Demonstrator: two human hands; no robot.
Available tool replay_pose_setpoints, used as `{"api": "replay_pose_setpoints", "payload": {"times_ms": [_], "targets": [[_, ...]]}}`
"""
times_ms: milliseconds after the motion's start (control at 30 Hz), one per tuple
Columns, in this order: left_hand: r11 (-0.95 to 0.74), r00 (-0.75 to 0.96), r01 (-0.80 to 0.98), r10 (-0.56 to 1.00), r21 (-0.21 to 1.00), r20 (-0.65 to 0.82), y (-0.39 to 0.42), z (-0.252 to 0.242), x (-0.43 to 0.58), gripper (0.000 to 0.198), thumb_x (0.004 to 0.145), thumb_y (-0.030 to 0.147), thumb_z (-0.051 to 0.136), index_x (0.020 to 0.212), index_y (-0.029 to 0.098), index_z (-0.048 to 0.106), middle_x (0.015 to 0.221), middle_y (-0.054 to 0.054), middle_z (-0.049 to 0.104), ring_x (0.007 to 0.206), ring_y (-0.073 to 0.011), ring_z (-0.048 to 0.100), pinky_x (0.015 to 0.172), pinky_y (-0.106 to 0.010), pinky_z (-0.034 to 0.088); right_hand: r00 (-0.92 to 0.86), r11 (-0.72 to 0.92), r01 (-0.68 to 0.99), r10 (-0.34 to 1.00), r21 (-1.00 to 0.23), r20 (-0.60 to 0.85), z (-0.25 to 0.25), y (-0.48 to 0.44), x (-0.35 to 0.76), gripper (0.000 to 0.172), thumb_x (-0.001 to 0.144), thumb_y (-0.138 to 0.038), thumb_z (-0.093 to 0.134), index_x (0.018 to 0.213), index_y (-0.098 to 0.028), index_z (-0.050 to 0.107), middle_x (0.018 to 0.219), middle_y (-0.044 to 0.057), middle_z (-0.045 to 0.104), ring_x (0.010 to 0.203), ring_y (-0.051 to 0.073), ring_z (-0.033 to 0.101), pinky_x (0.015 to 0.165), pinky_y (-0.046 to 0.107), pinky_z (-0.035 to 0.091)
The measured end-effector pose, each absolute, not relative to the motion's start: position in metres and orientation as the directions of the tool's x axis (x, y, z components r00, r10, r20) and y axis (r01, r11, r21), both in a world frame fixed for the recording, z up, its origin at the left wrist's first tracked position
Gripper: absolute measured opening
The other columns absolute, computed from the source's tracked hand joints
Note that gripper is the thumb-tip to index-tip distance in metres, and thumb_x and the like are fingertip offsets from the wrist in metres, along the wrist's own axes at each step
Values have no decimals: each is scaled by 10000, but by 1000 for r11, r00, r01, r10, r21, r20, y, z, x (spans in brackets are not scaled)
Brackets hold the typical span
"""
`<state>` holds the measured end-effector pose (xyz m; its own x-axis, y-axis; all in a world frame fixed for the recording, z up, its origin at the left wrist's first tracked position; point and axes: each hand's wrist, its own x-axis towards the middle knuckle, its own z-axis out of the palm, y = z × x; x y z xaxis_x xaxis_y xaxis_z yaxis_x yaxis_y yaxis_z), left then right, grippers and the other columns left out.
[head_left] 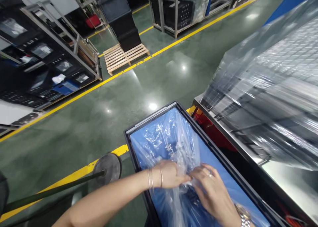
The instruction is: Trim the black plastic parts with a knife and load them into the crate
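My left hand, with bangles at the wrist, is closed on bunched clear plastic film. Close beside it, my right hand wears a ring and a metal watch; its fingers curl onto the same film, thumb side toward the left. Beneath both hands lies a dark-framed rectangular container or panel with a blue inner surface. The film is wrinkled and spreads over that blue surface. Dark items under the film near the right hand are too unclear to name.
A metal-edged surface with film-wrapped stacked goods stands close on the right. A pole with a round base is at lower left. Across the green floor are a wooden pallet with black bins and a rack of dark boxes.
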<state>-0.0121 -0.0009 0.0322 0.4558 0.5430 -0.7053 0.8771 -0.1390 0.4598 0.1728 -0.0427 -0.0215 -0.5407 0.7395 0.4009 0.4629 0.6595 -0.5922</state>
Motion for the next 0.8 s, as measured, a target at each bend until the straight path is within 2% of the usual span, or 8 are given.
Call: {"api": "replay_pose_setpoints", "payload": {"times_ms": [133, 333, 433, 500, 567, 633, 700, 800], "targets": [[-60, 636, 743, 370, 666, -677, 12, 21, -11, 161, 836, 276, 722, 703, 198, 675, 623, 77, 637, 661, -93, 639, 583, -145, 460, -552, 687, 462, 718, -561, 424, -20, -45, 159, 492, 887, 20, 371, 1282, -209, 552, 877, 21, 674, 735, 166, 601, 720, 331, 410], [-318, 388, 919, 621, 234, -681, -17, 35, -12, 270, 795, 348, 727, 949, 134, 667, 861, -76, 734, 781, -268, 701, 596, -309, 486, -479, 547, 551, 826, -630, 298, -23, -36, 138, 334, 723, 80, 409, 649, -197, 579, 704, 27, 603, 643, 172, 551, 661, 327, 390], [-551, 616, 787, 679, 277, -399, -30, 42, -20, 88, 904, 180, 573, 907, 145, 654, 873, -57, 713, 802, -220, 684, 675, -306, 476, -483, 530, 536, 831, -657, 276, -13, -33, 158, 344, 743, 38, 423, 789, -213, 655, 872, 54, 681, 823, 202, 630, 753, 344, 461], [-430, 592, 799, 688, 421, -420, -31, 40, -26, 192, 922, 221, 577, 741, 161, 603, 751, -8, 657, 719, -167, 633, 621, -265, 409, -458, 498, 505, 847, -705, 270, -4, -37, 178, 282, 857, -85, 476, 992, -226, 680, 1041, 81, 704, 960, 228, 656, 823, 368, 507], [-134, 501, 804, 680, 580, -536, -27, 36, -31, 292, 906, 219, 603, 633, 160, 517, 632, 42, 544, 634, -108, 538, 581, -230, 329, -391, 320, 462, 910, -827, 134, 4, -46, 195, 213, 960, -302, 504, 888, -227, 690, 873, 68, 720, 790, 211, 683, 715, 326, 541], [98, 468, 745, 628, 660, -622, -23, 33, -33, 324, 879, 171, 602, 586, 154, 465, 559, 66, 427, 576, -79, 433, 560, -218, 271, -367, -30, 428, 908, -903, -204, 7, -57, 202, 505, 1003, -507, 413, 648, -227, 638, 586, 27, 641, 524, 170, 621, 566, 282, 519], [166, 481, 686, 628, 709, -612, -21, 30, -33, 290, 865, 157, 593, 595, 153, 490, 560, 69, 410, 577, -73, 408, 571, -211, 264, -416, -316, 433, 761, -844, -498, 5, -67, 196, 666, 986, -665, 279, 632, -216, 622, 534, 27, 621, 481, 171, 617, 533, 275, 512], [84, 545, 611, 676, 787, -495, -21, 33, -36, 176, 811, 171, 669, 661, 148, 579, 634, 64, 471, 628, -75, 453, 604, -200, 289, -508, -407, 412, 640, -815, -576, -3, -70, 172, 725, 912, -781, 203, 848, -196, 627, 730, 55, 698, 603, 196, 683, 537, 278, 524]]}}
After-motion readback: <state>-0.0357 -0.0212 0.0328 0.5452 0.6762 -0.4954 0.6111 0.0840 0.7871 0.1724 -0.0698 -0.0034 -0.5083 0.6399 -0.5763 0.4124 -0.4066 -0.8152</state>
